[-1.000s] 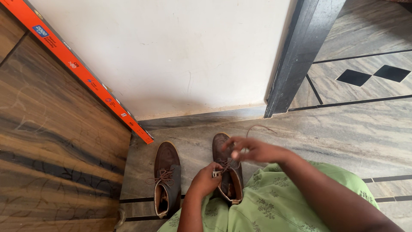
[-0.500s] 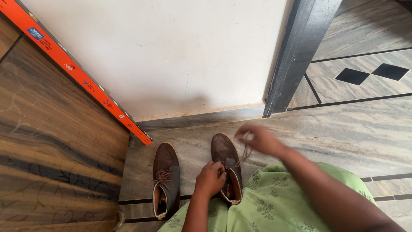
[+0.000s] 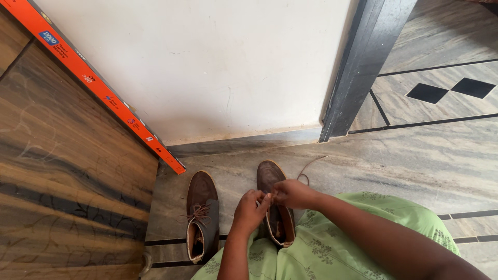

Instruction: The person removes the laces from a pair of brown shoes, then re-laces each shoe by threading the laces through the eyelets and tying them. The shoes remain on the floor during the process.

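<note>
Beside left boot (image 3: 201, 213), wooden door (image 3: 67, 171), wall (image 3: 207, 67), doorframe (image 3: 363, 67)

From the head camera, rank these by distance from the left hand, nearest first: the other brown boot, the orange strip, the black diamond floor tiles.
From the left hand:
1. Other brown boot, on the floor just to its left.
2. Orange strip, up and left along the wooden panel's edge.
3. Black diamond floor tiles, far upper right, past the dark door frame.

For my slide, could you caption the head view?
Both hands, left hand and right hand, meet over a brown boot's lace.
</note>
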